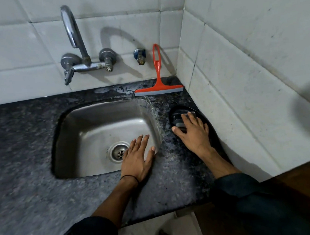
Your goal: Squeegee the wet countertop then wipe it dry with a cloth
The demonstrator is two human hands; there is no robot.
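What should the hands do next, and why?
Probably the right hand should lift off the dark tray and reach back for the red squeegee. It leans untouched against the tiled wall, neither hand holds a tool, and the countertop beside it shows puddles, so squeegeeing seems not yet started.

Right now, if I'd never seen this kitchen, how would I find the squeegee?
Start at the steel sink and look past its far right corner. The squeegee stands there on the countertop, leaning on the tiled wall beside a small blue valve. It is the only bright orange thing, with a grey blade.
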